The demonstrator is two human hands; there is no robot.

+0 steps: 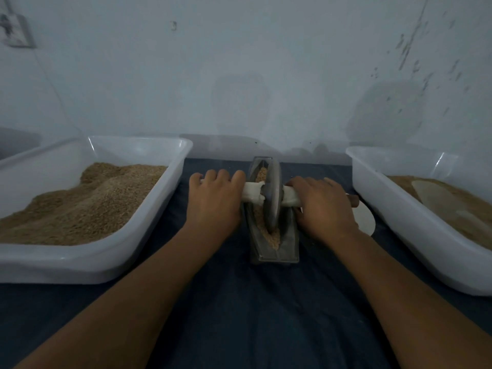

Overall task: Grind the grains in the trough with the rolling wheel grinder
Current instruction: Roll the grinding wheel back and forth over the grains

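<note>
A narrow metal trough (288, 243) lies lengthwise on the dark cloth at the centre. Tan grains (274, 241) lie along its groove. A grey metal wheel (272, 195) stands upright in the groove on a white-wrapped axle handle (253, 195). My left hand (214, 199) grips the handle's left side, fingers curled over it. On the other side of the wheel my right hand (323, 203) grips the handle. Past the right hand the handle's brown end (354, 200) sticks out.
A white tub (170, 209) heaped with tan grain stands at the left. Another white tub (399, 209) at the right holds finer brown meal and a pale flat scoop (436, 195). A white round piece (366, 221) lies by my right hand. A wall rises close behind.
</note>
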